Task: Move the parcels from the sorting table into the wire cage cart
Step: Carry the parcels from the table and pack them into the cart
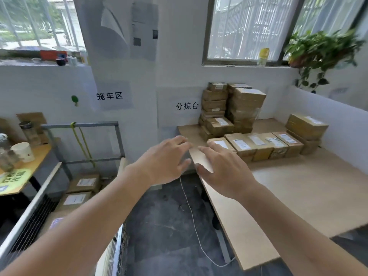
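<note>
At the sorting table's (pixel 298 188) near corner, both hands, the left hand (pixel 163 160) and the right hand (pixel 225 168), are reaching open and empty toward the end parcel (pixel 220 145); gripping its sides is likely coming next.

My right hand (pixel 225 172) covers the near end of the leftmost parcel (pixel 223 145). The wire cage cart (pixel 79 148) runs off the left edge. Labels on the stacked parcels (pixel 233 108) are too blurred to read. The desk (pixel 298 188) is cut at right.
</note>
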Tool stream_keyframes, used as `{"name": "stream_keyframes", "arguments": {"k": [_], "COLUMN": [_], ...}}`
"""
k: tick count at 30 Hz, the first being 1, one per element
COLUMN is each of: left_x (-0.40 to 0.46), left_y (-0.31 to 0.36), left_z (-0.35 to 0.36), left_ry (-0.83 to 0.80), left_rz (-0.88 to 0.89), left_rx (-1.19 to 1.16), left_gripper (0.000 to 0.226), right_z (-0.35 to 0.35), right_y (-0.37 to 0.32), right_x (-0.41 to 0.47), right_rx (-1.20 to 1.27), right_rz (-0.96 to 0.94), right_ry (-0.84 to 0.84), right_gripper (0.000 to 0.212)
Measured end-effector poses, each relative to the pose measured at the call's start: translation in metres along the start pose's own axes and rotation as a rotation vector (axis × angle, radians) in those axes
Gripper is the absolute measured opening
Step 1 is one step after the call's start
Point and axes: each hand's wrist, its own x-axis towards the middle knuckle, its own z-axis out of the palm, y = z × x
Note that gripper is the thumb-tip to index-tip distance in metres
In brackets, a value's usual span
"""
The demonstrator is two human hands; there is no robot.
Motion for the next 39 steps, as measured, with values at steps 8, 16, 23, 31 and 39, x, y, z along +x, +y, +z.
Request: {"name": "stream_keyframes", "arguments": {"k": [8,16,23,31,39], "left_x": [0.06,0.122,0.183,0.248,0.308], "left_y": [0.038,0.102,0.179,0.308,0.414], "left_z": [0.031,0.056,0.085,0.131,0.175], "left_ry": [-0.037,-0.086,-0.105,-0.107,-0.115], "left_rz": [0.245,0.38,0.417,0.362,0.32], "left_rx": [-0.05,-0.09,-0.07,-0.062,-0.076], "left_gripper": [0.049,0.049,0.046,0.048,0.052], "right_z": [-0.008,-0.039,-0.064,-0.098,-0.136], "right_y": [0.054,0.113,0.208,0.367,0.489], "right_x": [-0.026,-0.048,-0.067,-0.107,-0.142], "right_rx": [0.001,-0.032,-0.045,-0.05,-0.028], "right_rz": [0.198,0.337,0.381,0.387,0.351], "right_ry": [0.028,0.071,0.085,0.06,0.02], "right_gripper": [0.058,0.054,0.059,0.067,0.065]}}
